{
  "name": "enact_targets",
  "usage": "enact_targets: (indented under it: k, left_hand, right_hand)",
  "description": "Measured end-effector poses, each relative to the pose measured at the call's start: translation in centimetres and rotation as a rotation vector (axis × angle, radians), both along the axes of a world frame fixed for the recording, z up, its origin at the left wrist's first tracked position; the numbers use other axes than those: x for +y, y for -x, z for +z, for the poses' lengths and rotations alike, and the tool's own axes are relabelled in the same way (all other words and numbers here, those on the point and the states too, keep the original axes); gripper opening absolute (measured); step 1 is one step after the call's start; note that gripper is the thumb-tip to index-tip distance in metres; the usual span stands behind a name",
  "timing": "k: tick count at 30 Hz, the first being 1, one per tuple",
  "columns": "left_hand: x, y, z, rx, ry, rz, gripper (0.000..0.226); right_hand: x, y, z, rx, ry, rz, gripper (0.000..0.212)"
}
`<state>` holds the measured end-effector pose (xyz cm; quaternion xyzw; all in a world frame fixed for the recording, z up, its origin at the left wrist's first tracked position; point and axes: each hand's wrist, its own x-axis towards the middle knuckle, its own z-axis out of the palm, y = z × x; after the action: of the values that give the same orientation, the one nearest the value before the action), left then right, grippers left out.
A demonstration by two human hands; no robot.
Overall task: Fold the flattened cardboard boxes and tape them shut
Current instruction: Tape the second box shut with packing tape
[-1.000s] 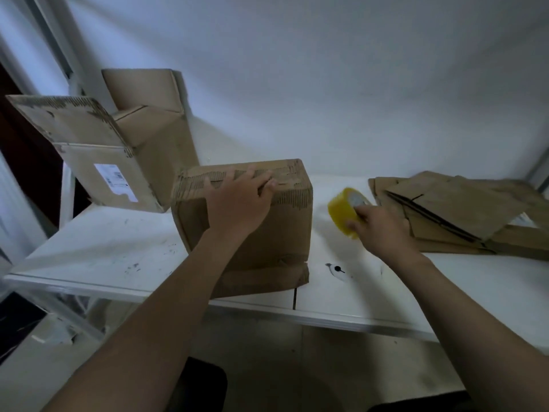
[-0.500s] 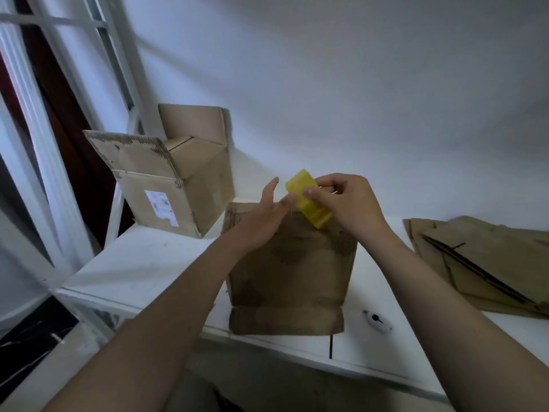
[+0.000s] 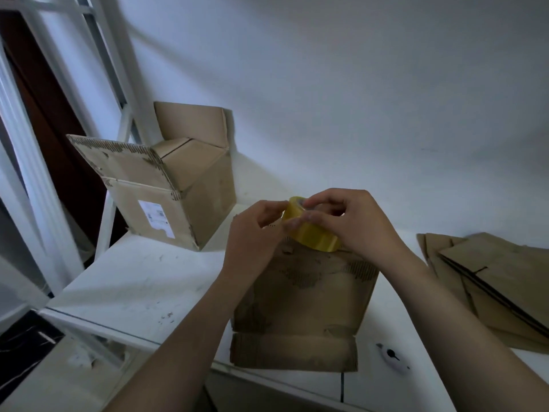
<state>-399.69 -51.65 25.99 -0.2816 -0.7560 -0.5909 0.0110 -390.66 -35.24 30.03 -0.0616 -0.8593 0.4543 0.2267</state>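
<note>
Right hand (image 3: 356, 227) is curled over the yellow tape roll (image 3: 312, 234), thumb and fingers wrapped round its upper rim. It holds the roll just above the top edge of the upright cardboard box (image 3: 300, 301); whether the roll touches the box cannot be told. Left hand (image 3: 252, 233) sits at the roll's 9 o'clock, its fingertips (image 3: 289, 226) pinched against the near rim, apparently feeling for the loose end of the tape.

The coming pull likely turns on this: the roll's band runs from 10 o'clock down to 4 o'clock, and the box top lies directly below it at 6 o'clock. Tape drawn off toward the left hand would then fall along that top edge. The left hand is nearer the free rim, so it looks to be the one to peel.

The tape end itself is too small and glossy to make out. The box's top flaps and seam are hidden behind both hands and the roll.

At 10 o'clock on the white tabletop (image 3: 133, 278) stands a second box (image 3: 178, 185) with its flaps open. At 3 o'clock lies a stack of flattened boxes (image 3: 490, 278), cut off by the frame edge. A small white object (image 3: 392, 356) rests at 5 o'clock, unidentifiable.
</note>
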Motion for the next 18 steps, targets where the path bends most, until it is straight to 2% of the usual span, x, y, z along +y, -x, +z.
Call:
enact_targets:
  k: [5,9,12,14,18]
  left_hand:
    - [-0.2,-0.6,0.2,-0.016,-0.008,0.073,0.009]
    - [-0.1,-1.0,0.3,0.041,0.101,0.076,0.014]
    - [-0.3,-1.2,0.4,0.076,0.176,0.097,0.015]
    - [-0.3,-1.2,0.6,0.066,0.202,0.107,0.016]
    - [-0.4,-0.6,0.7,0.005,0.208,0.159,0.028]
  right_hand:
    - [-0.3,-0.4,0.4,-0.013,0.021,0.004,0.010]
    - [-0.1,-1.0,0.6,-0.039,-0.007,0.062,0.018]
    - [1.0,-1.8,-0.3,-0.170,-0.233,0.080,0.048]
    - [1.4,-2.2,-0.9,-0.243,-0.349,0.043,0.058]
    - [0.7,-1.8,0.1,-0.071,-0.184,0.113,0.047]
